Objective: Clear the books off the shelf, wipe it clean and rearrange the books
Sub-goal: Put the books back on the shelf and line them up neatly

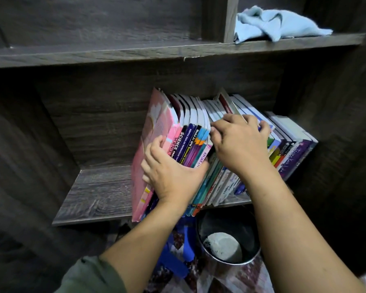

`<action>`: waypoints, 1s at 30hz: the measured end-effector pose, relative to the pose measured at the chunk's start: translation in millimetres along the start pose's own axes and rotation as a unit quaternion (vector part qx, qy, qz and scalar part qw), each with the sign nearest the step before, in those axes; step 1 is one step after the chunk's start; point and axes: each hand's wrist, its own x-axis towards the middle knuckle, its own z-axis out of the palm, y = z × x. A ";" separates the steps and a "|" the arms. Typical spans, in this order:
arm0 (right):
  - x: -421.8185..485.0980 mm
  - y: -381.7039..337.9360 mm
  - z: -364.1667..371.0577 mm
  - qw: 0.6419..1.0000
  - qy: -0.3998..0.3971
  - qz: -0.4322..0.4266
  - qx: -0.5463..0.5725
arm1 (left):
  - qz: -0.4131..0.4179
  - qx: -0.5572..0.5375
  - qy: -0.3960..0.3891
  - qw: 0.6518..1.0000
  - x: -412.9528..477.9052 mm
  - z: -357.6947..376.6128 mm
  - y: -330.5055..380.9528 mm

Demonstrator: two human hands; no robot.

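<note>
Left hand [169,174] grips a pink-fronted bundle of books [190,140] on the shelf [93,197]; right hand [239,142] seemingly pinches the neighbouring books [230,105].

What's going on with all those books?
A person is handling a row of colourful paperback books on a dark wooden shelf. The left hand holds a bundle at the row's left end, large pink book outermost, tilted away from the rest. The right hand has its grip curled over the tops of the middle books. A crumpled light blue cloth lies untouched on the shelf above. Whether the books are coming off or going back, I cannot tell.
</note>
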 end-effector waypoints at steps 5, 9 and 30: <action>-0.2 -4.7 -1.0 1.000 -0.007 0.002 0.011 | -0.002 -0.030 0.015 0.999 0.5 -1.0 2.7; 2.2 -4.1 -0.4 1.000 -0.001 0.002 0.029 | -0.014 -0.053 0.039 0.998 4.8 -0.7 5.7; 4.4 14.9 -10.1 0.990 -0.016 -0.010 0.140 | 0.141 -0.004 -0.292 0.946 -2.4 -24.5 -50.2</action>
